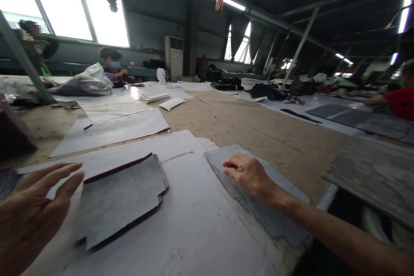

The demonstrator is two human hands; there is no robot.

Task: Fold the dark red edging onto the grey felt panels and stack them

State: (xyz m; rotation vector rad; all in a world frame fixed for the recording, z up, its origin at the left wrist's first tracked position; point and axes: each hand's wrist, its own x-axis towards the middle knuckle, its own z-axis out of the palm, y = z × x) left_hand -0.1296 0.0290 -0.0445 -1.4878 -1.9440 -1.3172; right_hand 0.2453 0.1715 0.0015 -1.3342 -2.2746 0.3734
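Two bare hands are at work over a long surface (226, 110), part brown board and part white sheeting (194, 224). The left hand (37, 211) is released, its fingers spread and its thumb just beside the upper left corner of a gray notched stack (123, 200); whether they touch cannot be told. That stack lies flat on the white sheeting, with a dark reddish edge along its far side and stepped cuts at its right side.

The right hand (247, 174) has its fingers curled in toward the thumb over the far part of a second gray stack (278, 211). Whether its grip has hold of a sheet or is merely closed cannot be told. This stack lies to the right of the first, well apart from it, and the right forearm crosses above it.

Beyond the left hand lie overlapping white sheets (123, 131) with a small dark piece (88, 127) on them. Farther back are a pile of pale sheets (155, 96), a curved white sheet (172, 103) and a clear plastic bag (86, 81). At the far right, near a person in red (401, 99), are gray panels (339, 114).
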